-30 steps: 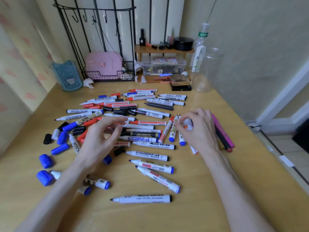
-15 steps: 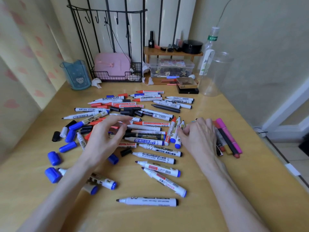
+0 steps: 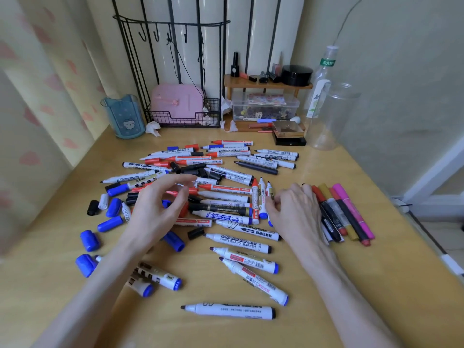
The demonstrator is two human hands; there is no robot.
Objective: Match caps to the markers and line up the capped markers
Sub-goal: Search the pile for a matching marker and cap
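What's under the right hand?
The right hand lies over the left side of the lined-up capped markers; white barrels poke out near the wrist. How many it covers cannot be seen.

I see a honey-yellow, wood-grained tabletop (image 3: pixel 326 297). The white markers (image 3: pixel 228 310) have blue, red or black ends. Caps (image 3: pixel 89 240) toward the left edge are blue, black and white. Near the right edge the capped markers (image 3: pixel 352 209) are red, mustard, black and pink. The cup (image 3: pixel 123 119) is translucent blue.
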